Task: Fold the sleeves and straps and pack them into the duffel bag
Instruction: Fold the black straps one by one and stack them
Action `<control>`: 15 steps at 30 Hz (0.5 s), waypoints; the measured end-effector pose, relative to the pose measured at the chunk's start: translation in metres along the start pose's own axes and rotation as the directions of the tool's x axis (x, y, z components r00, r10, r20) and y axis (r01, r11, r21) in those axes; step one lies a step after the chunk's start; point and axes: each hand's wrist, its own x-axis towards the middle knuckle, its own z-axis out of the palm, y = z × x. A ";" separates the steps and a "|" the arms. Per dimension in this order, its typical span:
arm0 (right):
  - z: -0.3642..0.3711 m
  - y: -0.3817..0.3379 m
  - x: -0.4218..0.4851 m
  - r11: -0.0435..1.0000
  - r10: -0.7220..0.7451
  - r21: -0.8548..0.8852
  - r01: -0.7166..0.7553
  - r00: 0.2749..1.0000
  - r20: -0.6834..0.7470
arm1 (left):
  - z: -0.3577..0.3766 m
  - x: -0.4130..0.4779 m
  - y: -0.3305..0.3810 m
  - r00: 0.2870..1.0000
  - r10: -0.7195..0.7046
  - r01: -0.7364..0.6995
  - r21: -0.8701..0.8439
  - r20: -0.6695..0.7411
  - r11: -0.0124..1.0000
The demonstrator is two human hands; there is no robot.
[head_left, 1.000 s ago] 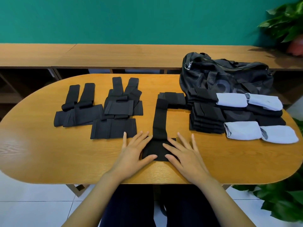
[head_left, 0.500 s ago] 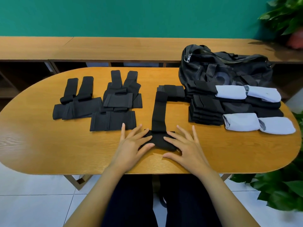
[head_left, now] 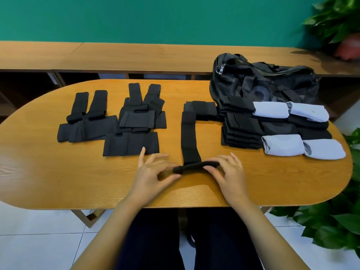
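Note:
A long black strap (head_left: 190, 141) lies lengthwise on the oval wooden table (head_left: 58, 182), its near end rolled into a thick fold. My left hand (head_left: 152, 172) pinches the left end of that roll between thumb and fingers. My right hand (head_left: 228, 170) pinches the right end. The black duffel bag (head_left: 263, 82) sits at the far right of the table. In front of it lie a stack of folded black sleeves (head_left: 241, 131) and several folded pale lilac sleeves (head_left: 282, 147). Unfolded black straps (head_left: 87, 121) and more black wraps (head_left: 136, 129) lie spread at the left.
A long wooden bench (head_left: 136, 57) runs behind the table against a green wall. Potted plants stand at the far right (head_left: 337, 20) and at the near right (head_left: 335, 221). White tiled floor lies below the table's near edge.
Both hands went from lying flat on the strap's wide near end to pinching it. That end is now rolled up and sits farther from me.

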 end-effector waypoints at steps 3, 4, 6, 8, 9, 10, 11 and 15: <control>-0.002 0.004 0.003 0.994 0.102 0.027 -0.101 0.995 -0.010 | 0.003 0.004 0.010 0.983 -0.144 0.134 -0.094 -0.112 0.987; -0.003 0.003 0.005 0.992 0.125 0.018 -0.125 0.992 -0.007 | 0.005 0.006 0.014 0.974 -0.189 0.176 -0.104 -0.129 0.979; -0.005 -0.001 0.008 0.988 0.157 -0.014 -0.157 0.988 0.004 | 0.009 0.009 0.019 0.956 -0.264 0.250 -0.113 -0.128 0.962; -0.005 -0.004 0.011 0.987 0.152 -0.052 -0.151 0.988 0.005 | 0.012 0.011 0.021 0.940 -0.314 0.301 -0.108 -0.134 0.948; -0.004 -0.006 0.012 0.986 0.157 -0.063 -0.156 0.988 0.007 | 0.014 0.012 0.021 0.934 -0.326 0.315 -0.094 -0.144 0.944; -0.004 -0.007 0.013 0.982 0.177 -0.069 -0.176 0.984 0.010 | 0.015 0.011 0.021 0.930 -0.336 0.328 -0.078 -0.152 0.942; -0.004 -0.009 0.014 0.978 0.199 -0.075 -0.197 0.980 0.020 | 0.016 0.011 0.021 0.925 -0.347 0.341 -0.062 -0.158 0.938; 0.000 -0.009 0.018 0.971 0.192 -0.164 -0.177 0.978 0.086 | 0.017 0.010 0.024 0.913 -0.363 0.378 0.051 -0.184 0.925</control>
